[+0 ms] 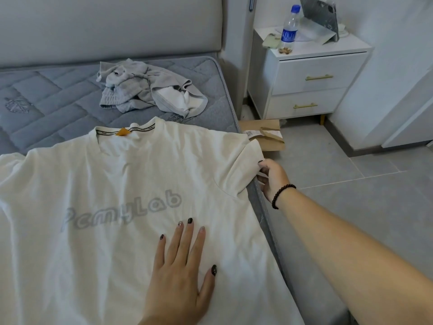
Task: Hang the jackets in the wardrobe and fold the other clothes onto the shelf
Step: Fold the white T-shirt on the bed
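My left hand (180, 266) presses flat on the T-shirt (105, 184); my right hand (271, 178) pinches its sleeve, which could slip off the mattress (46, 95) edge.

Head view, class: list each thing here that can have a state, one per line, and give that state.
White T-shirt: spread flat on the mattress, unfolded.
Grey clothes: crumpled in a heap.
Left hand: flat, pressing the shirt.
Right hand: pinching the sleeve hem.
Water bottle: upright, capped, nearly empty.
Nightstand drawers: closed.
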Tool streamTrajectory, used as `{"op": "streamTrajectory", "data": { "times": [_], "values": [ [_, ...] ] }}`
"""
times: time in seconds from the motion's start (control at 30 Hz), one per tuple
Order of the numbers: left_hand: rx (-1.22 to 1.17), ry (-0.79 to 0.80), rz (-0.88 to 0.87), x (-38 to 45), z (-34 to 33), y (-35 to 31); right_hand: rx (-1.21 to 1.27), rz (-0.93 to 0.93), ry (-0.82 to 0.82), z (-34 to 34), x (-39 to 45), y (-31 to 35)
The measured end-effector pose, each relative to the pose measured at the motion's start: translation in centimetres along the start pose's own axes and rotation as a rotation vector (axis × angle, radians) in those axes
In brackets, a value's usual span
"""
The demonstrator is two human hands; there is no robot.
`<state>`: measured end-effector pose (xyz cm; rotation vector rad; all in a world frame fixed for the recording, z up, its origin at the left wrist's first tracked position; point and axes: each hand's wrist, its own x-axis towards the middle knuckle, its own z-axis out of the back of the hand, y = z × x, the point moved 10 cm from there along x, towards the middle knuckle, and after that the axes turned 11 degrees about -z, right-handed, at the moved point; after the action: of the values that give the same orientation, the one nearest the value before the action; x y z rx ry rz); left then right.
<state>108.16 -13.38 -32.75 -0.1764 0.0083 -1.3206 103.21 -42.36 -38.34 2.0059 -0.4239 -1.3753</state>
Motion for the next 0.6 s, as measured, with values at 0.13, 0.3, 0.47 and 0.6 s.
{"op": "streamTrajectory", "data": {
  "times": [0.13, 0.3, 0.47, 0.6],
  "values": [
    [0.009, 0.007, -0.009, -0.1, 0.2, -0.1, -0.040, 0.186, -0.055, -0.4, -1.2, 1.6],
    [0.007, 0.008, -0.001, -0.1, 0.2, -0.1, 0.250, 0.310, -0.355, 5.6, -3.6, 3.1],
    [0.002, 0.008, 0.001, 0.0, 0.2, -0.1, -0.139, 0.325, -0.380, 6.1, -4.2, 0.9],
    [0.001, 0.003, -0.005, -0.1, 0.2, -0.1, -0.195, 0.455, -0.339, 5.1, -5.4, 4.2]
  ]
}}
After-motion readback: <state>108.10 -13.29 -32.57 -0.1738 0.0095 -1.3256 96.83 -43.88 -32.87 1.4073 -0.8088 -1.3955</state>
